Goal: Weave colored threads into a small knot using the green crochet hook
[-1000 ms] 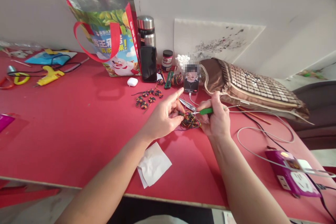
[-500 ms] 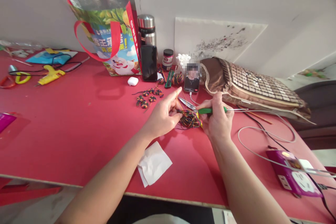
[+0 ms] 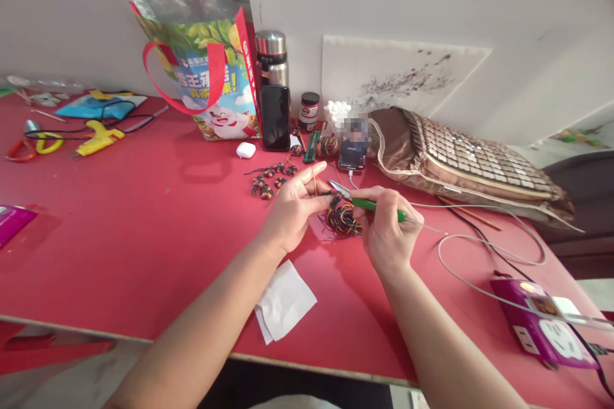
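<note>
My left hand [image 3: 293, 208] is closed, thumb and fingers pinching a small dark multicoloured crochet piece [image 3: 334, 200]. An orange strand of yarn [image 3: 315, 180] runs around its raised forefinger. My right hand [image 3: 391, 230] is wrapped around a green-handled crochet hook [image 3: 365, 204], whose front end points left at the piece; its very tip is too small to make out. Beneath both hands lies a loose tangle of multicoloured yarn [image 3: 344, 220]. Metal scissor blades [image 3: 339, 188] show just behind, their handles hidden by my right hand. Several small crocheted flowers [image 3: 263, 190] lie beyond my left hand.
Behind stand a shopping bag [image 3: 201, 77], a steel flask [image 3: 272, 54], a dark phone [image 3: 275, 118], a jar [image 3: 309, 110] and a lit phone [image 3: 352, 152] on a cable. A beaded cushion [image 3: 470, 160] and purple power strip [image 3: 544, 323] are at right; folded paper [image 3: 286, 302] lies in front.
My right hand has shifted slightly left and the hook's rear end now tilts downward. My left forefinger and thumb have spread a little, and the piece is lifted off the yarn tangle.
</note>
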`<control>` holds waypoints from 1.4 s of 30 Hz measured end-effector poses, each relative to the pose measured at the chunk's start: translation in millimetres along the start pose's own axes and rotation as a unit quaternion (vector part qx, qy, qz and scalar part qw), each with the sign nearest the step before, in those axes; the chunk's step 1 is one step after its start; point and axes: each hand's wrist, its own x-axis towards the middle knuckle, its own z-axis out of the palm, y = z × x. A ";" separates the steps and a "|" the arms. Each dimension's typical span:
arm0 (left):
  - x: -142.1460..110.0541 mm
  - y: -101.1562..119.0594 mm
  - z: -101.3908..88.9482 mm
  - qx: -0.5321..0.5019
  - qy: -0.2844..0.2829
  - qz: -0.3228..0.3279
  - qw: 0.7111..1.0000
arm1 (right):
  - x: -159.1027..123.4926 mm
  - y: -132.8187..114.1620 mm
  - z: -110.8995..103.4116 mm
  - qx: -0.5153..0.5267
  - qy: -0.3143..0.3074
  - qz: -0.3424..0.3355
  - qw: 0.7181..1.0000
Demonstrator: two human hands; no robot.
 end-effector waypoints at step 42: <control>-3.5 -10.9 -9.2 0.348 0.006 0.272 0.897 | -3.9 -15.6 2.4 -0.182 -0.102 -0.365 0.908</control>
